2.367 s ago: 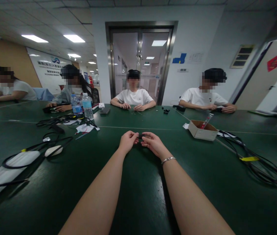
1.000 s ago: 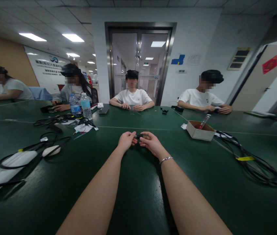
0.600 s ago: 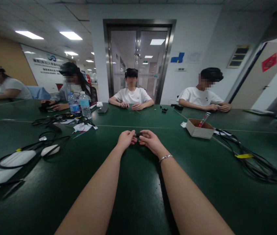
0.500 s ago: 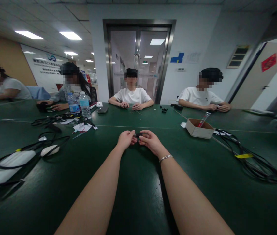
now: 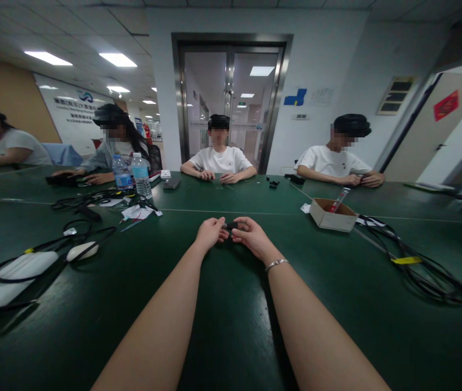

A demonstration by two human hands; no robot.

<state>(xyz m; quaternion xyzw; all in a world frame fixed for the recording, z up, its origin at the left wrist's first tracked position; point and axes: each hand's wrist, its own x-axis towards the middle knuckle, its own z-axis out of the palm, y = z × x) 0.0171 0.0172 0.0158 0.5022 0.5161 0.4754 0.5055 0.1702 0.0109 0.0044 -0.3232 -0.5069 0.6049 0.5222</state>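
Observation:
A small black object (image 5: 231, 225), too small for me to name its kind, is held between my hands just above the green table (image 5: 231, 304). My left hand (image 5: 211, 232) is closed, with thumb and index finger pinching the object's left end. From the other side, my right hand (image 5: 251, 234) grips its right end between thumb and fingers. Parts of the object are hidden by my fingertips. A silver bracelet (image 5: 276, 264) circles my right wrist.
Black cables (image 5: 88, 233), a white mouse (image 5: 82, 251) and a white keyboard (image 5: 14, 285) lie left. Two water bottles (image 5: 140, 176) stand beyond papers. To the right are a small cardboard box (image 5: 332, 218) and a coiled cable (image 5: 426, 274). Several people sit around the table.
My hands and the black object stay almost where they were. Across the table at left, a person's hand and the dark thing by it have shifted left.

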